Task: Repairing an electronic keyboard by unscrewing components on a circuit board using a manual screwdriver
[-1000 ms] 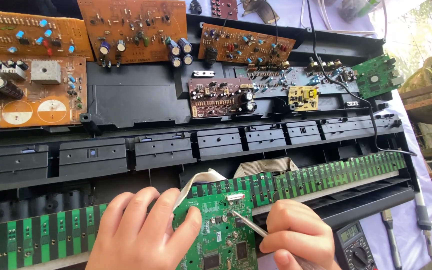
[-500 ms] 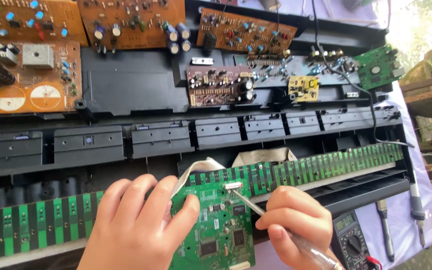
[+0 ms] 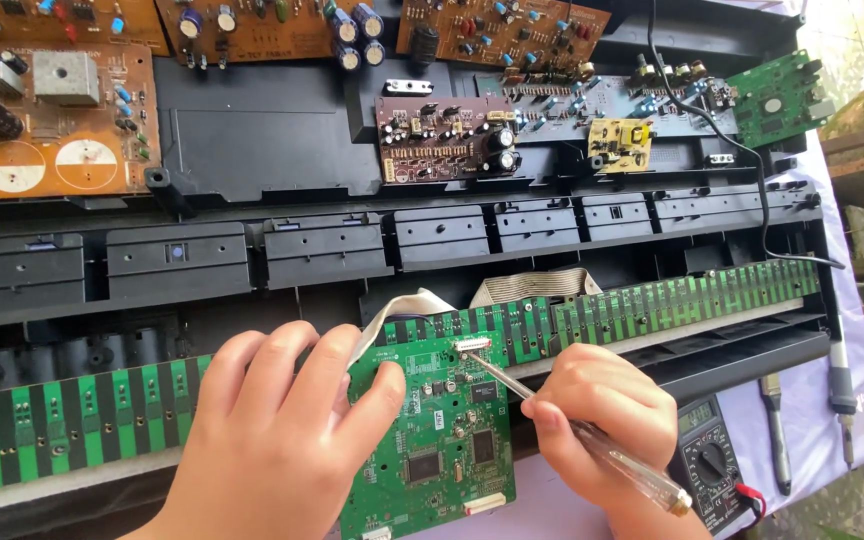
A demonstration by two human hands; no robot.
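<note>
A small green circuit board (image 3: 442,440) lies at the front of an opened black electronic chassis (image 3: 252,130). My left hand (image 3: 272,430) presses flat on the board's left edge, fingers spread over it. My right hand (image 3: 602,410) grips a clear-handled screwdriver (image 3: 592,445) like a pen. Its metal tip touches a white connector (image 3: 472,345) at the board's top edge. A grey ribbon cable (image 3: 397,310) curves up from under my left fingers.
A long green and black contact strip (image 3: 652,300) runs across the chassis front. Orange and brown circuit boards (image 3: 52,120) sit at the back, a small green one (image 3: 777,95) at far right. A multimeter (image 3: 712,465) and two tools (image 3: 842,380) lie on the purple cloth.
The view has shifted slightly downward and closer. Both hands stay on the small green board, with the screwdriver tip still at the white connector.
</note>
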